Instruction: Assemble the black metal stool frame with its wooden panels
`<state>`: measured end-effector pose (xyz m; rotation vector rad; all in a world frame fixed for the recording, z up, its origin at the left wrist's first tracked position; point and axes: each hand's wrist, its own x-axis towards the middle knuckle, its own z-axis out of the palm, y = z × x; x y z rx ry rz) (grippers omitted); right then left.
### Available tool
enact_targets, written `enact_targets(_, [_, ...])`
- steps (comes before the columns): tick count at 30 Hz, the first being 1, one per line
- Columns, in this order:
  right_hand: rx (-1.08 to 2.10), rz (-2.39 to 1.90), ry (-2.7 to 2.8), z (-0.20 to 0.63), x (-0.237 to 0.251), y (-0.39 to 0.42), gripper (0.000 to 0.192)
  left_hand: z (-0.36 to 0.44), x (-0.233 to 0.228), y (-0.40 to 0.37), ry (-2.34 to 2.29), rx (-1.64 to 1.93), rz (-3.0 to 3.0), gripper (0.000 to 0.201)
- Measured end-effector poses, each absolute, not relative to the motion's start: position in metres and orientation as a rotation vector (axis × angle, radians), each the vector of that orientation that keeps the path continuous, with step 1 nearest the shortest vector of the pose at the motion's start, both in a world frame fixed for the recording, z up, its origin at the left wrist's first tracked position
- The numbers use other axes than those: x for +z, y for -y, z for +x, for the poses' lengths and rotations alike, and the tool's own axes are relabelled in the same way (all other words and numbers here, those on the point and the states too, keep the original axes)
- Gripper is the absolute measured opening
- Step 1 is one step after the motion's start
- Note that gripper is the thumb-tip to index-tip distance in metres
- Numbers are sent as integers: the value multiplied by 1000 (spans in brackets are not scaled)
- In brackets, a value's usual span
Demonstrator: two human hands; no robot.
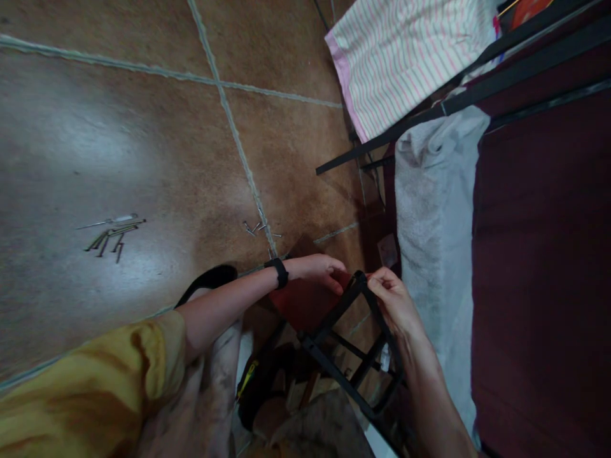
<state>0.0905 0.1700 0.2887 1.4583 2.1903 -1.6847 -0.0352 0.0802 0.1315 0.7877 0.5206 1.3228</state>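
A black frame of thin bars (329, 366) stands tilted in front of my body, with a dark red sheet-like piece (305, 305) beside and behind its upper corner. My left hand (322, 270), with a black band on the wrist, reaches to the red piece near that corner. Its thumb and fingers curl round the red edge; the fingertips are partly hidden. On the other side of the corner, my right hand (390, 294) pinches the frame's end between thumb and fingers. A small white label (384, 357) hangs inside the frame.
Several long bolts and a thin tool (114, 232) lie on the tiled floor (143, 152) at left. Several small screws (255, 228) lie nearer. At right are a grey towel (434, 254), a striped cloth (405, 57), dark bars (382, 137) and a maroon surface (539, 254).
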Motion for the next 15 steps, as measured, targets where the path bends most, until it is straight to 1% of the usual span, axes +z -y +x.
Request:
enact_targets(6, [-1648,1458,-2179,90,291,-171,26,-35,135,-78,-523,1311,791,46])
enact_targets(15, [-1590,1358,-2275,89,288,-171,19,-46,142,-70,-579,1308,865,41])
